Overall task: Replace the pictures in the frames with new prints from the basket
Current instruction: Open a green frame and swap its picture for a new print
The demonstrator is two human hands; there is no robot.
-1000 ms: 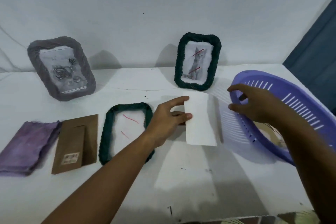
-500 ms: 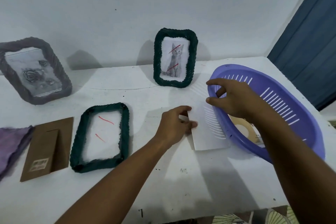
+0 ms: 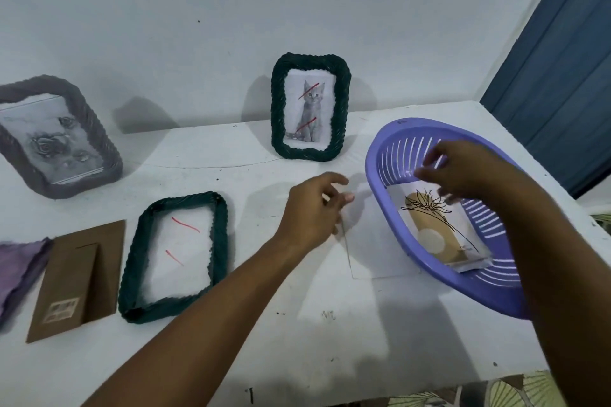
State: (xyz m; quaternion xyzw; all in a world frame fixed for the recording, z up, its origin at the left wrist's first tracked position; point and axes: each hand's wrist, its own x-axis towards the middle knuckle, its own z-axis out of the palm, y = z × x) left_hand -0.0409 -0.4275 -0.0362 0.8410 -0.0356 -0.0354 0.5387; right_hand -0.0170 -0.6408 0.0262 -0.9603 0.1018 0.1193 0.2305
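A purple basket (image 3: 375, 162) sits at the right of the white table with a print (image 3: 433, 235) inside, showing a line-drawn flower over a tan shape. My right hand (image 3: 463, 172) hovers inside the basket just above that print, blurred, fingers apart and empty. A white sheet (image 3: 373, 248) lies flat on the table, partly under the basket's left side. My left hand (image 3: 314, 208) is at the sheet's left edge, fingers loosely spread, gripping nothing. An empty dark green frame (image 3: 132, 274) lies flat at centre left; red marks show inside it.
A green frame with a cat picture (image 3: 310, 109) stands against the wall. A grey frame with a rose picture (image 3: 56, 139) leans at far left. A brown backing board (image 3: 79, 274) and purple cloth (image 3: 16, 264) lie at the left. A blue curtain (image 3: 562, 59) hangs right.
My left hand has let go of the white sheet, which now lies partly under the basket. My right hand left the basket's rim and moved inside, over the print.
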